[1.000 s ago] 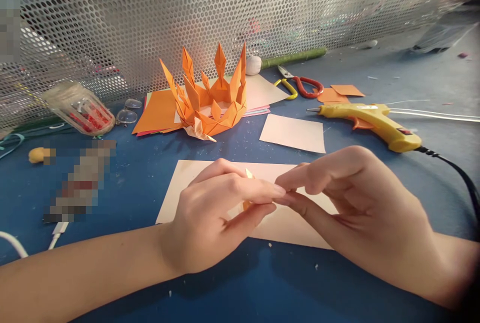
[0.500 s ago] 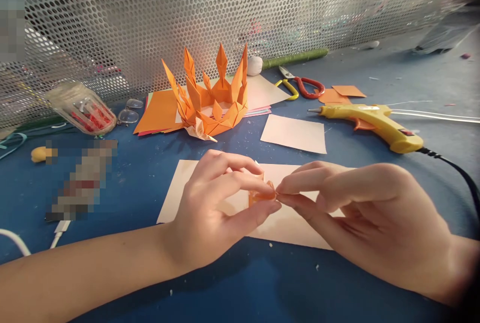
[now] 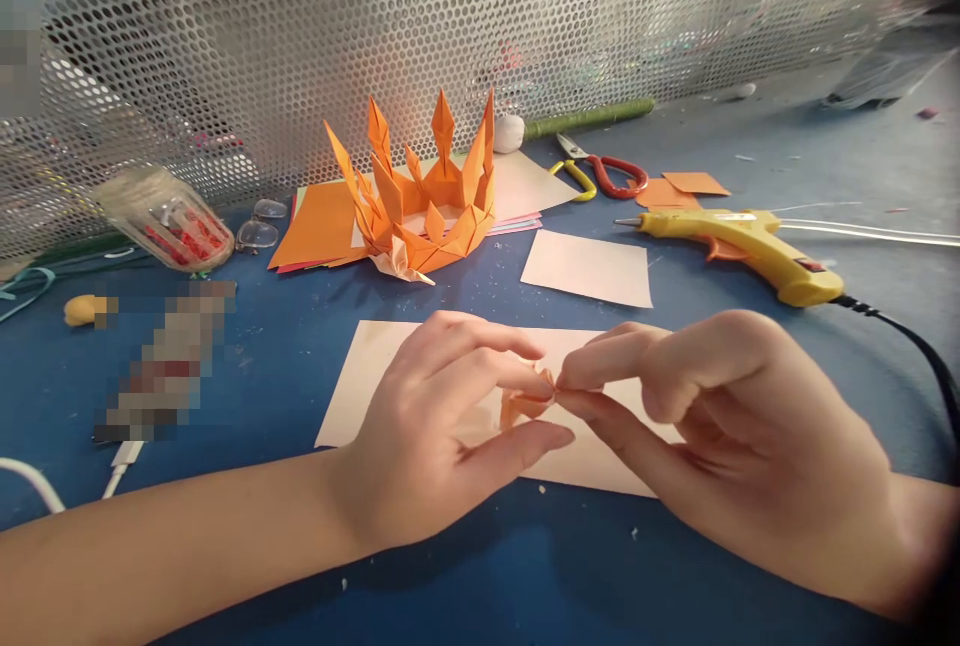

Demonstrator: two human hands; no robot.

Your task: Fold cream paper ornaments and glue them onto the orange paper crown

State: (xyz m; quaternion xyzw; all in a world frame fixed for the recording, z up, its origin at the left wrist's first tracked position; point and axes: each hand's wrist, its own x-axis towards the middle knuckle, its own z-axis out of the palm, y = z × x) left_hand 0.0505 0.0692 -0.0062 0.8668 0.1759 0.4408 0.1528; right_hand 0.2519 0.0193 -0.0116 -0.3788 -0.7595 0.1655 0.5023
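Observation:
A small pale-orange folded paper piece [image 3: 519,408] is between my hands, above a pale sheet [image 3: 352,381] on the blue table. My right hand [image 3: 720,436] is closed, its thumb and index fingertips pinching the right end of the piece. My left hand [image 3: 442,426] curls around the left side, index finger against the paper. Its thumb tip stands a little apart below; the fingers behind are partly hidden. Beyond my hands stands an orange origami crown [image 3: 457,236] with tall pointed parts. A pale folded paper bird [image 3: 401,264] leans at its front.
A yellow glue gun [image 3: 720,231] lies at right, its black cord trailing off. Behind are scissors [image 3: 619,176], orange squares [image 3: 694,186] and a green stick [image 3: 592,119]. A small pale sheet [image 3: 589,271] lies mid-table. At left are a jar [image 3: 169,226], glasses [image 3: 259,226] and a white cable [image 3: 124,461].
My left thumb has moved down and right, away from the folded paper and the index finger. The right hand keeps its pinch, with its knuckles shifted slightly left and up.

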